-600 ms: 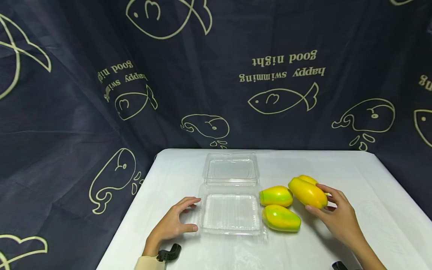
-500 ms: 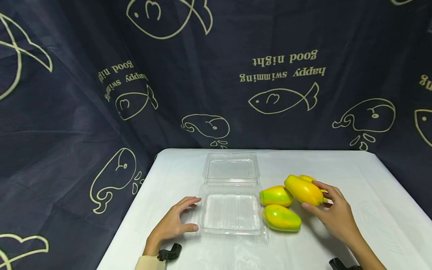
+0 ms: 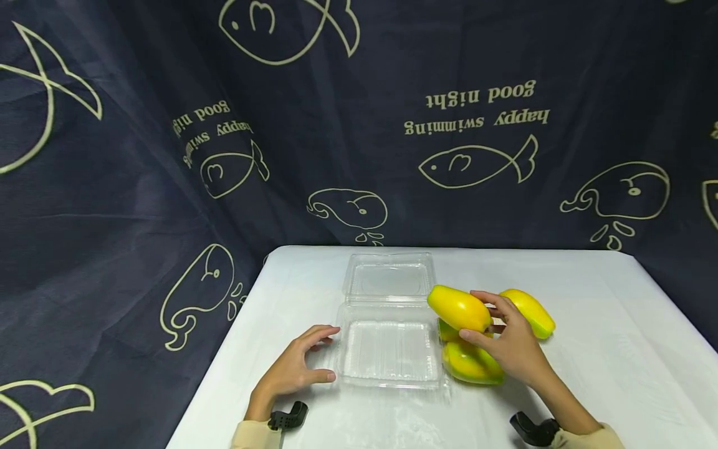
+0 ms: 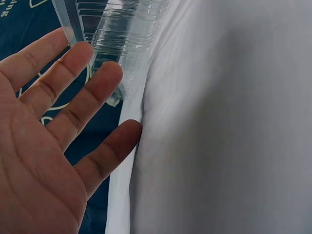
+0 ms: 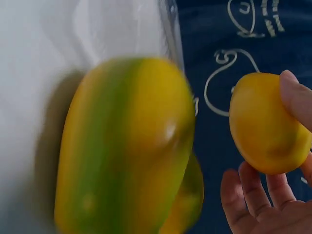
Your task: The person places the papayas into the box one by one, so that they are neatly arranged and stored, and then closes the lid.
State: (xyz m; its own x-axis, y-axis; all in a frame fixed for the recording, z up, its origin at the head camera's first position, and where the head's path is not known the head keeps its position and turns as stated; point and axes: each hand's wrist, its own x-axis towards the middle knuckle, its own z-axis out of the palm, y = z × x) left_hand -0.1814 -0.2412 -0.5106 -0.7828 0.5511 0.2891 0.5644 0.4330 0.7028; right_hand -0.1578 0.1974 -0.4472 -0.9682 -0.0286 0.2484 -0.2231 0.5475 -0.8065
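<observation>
My right hand (image 3: 513, 343) grips a yellow papaya (image 3: 457, 308) between thumb and fingers, raised above the other fruit. In the right wrist view the held papaya (image 5: 261, 124) shows its rounded end. Below it in the head view, a green-yellow papaya (image 3: 445, 330) is mostly hidden, and another papaya (image 3: 471, 365) lies nearer the front. To the left stands a clear plastic clamshell box (image 3: 392, 385), its lid (image 3: 389, 280) laid back. My left hand (image 3: 294, 368) is beside the box's left edge, fingers spread and holding nothing; its fingertips (image 4: 80, 51) overlap the box in the left wrist view.
One more yellow papaya (image 3: 530, 312) lies right of my right hand. Everything sits on a white-covered table (image 3: 606, 349). A dark curtain (image 3: 336, 125) with fish and whale drawings hangs behind the table and at its left.
My right hand has carried the held papaya leftward, from beside the rear papaya to over the left ones, near the box's right edge. The left hand stays in place; the head view shifts slightly.
</observation>
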